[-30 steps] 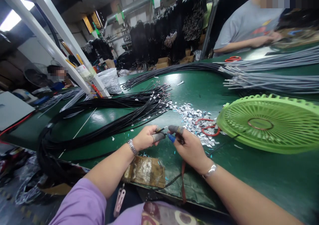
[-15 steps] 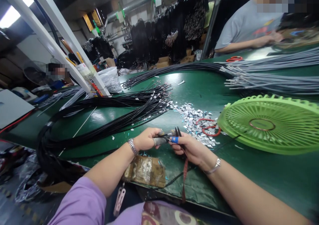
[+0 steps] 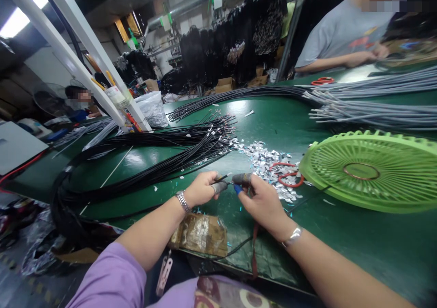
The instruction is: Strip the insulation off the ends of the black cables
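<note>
My left hand (image 3: 201,189) is closed in a pinch on the end of a thin black cable (image 3: 221,179), its fingertips wrapped in grey tape. My right hand (image 3: 261,201) is closed too, gripping a small blue-handled cutting tool (image 3: 236,189) whose tip meets the cable end. Both hands hover just above the green table (image 3: 280,121), a few centimetres apart. A large bundle of black cables (image 3: 164,155) lies left of the hands. A heap of silver foil scraps (image 3: 264,162) lies just beyond my right hand.
A light green fan grille (image 3: 368,169) lies at the right, red-handled scissors (image 3: 285,176) beside the scraps. Grey cables (image 3: 372,110) stretch across the far right. A person in a grey shirt (image 3: 337,35) works opposite. A taped cardboard piece (image 3: 200,233) sits at the table's near edge.
My right hand turned back knuckles-up, and the tool's dark jaws, which showed open half a second ago, are hidden again. My left hand kept its pinch on the cable.
</note>
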Action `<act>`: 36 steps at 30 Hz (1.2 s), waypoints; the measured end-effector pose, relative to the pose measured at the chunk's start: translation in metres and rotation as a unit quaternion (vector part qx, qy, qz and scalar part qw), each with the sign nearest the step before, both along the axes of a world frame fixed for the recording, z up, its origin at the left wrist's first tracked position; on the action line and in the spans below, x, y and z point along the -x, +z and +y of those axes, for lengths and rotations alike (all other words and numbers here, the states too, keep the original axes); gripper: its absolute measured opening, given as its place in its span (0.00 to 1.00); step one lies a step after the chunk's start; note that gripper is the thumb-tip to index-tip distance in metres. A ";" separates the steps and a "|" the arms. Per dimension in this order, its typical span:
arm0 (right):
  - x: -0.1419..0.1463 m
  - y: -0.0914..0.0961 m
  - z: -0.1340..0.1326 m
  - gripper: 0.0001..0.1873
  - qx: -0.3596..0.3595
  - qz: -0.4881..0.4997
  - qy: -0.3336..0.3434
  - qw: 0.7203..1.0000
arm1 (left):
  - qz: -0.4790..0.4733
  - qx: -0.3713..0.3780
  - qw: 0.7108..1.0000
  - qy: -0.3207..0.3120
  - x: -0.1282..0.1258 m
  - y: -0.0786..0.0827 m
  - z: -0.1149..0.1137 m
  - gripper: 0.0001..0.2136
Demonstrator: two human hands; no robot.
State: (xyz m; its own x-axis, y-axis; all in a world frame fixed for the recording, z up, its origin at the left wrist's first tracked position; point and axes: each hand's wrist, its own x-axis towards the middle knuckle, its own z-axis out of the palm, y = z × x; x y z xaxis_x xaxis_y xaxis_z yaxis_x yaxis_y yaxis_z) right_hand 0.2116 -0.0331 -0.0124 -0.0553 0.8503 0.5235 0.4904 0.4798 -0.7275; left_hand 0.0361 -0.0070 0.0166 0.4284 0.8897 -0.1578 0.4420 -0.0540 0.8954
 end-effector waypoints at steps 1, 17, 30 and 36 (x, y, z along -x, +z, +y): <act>0.000 -0.001 -0.001 0.05 -0.011 -0.014 -0.005 1.000 | 0.010 -0.018 1.000 0.000 0.000 0.000 -0.001 0.12; -0.007 0.010 0.013 0.20 0.309 0.267 0.231 0.883 | -0.057 0.075 0.992 -0.079 0.000 0.006 -0.004 0.15; -0.040 0.007 0.036 0.14 0.203 0.276 -0.029 0.939 | -0.050 0.084 0.995 0.033 -0.001 0.009 -0.003 0.13; -0.017 0.005 0.019 0.21 0.276 0.233 0.106 0.926 | -0.058 0.098 0.993 0.027 -0.003 0.010 -0.004 0.17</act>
State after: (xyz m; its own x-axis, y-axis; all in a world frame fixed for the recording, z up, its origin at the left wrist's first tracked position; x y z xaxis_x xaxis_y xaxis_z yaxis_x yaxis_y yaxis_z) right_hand 0.2281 -0.0146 -0.0071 -0.1301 0.9913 0.0207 -0.0012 0.0207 -0.9998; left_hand 0.0389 -0.0106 0.0267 0.4070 0.8686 -0.2825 0.3328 0.1469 0.9315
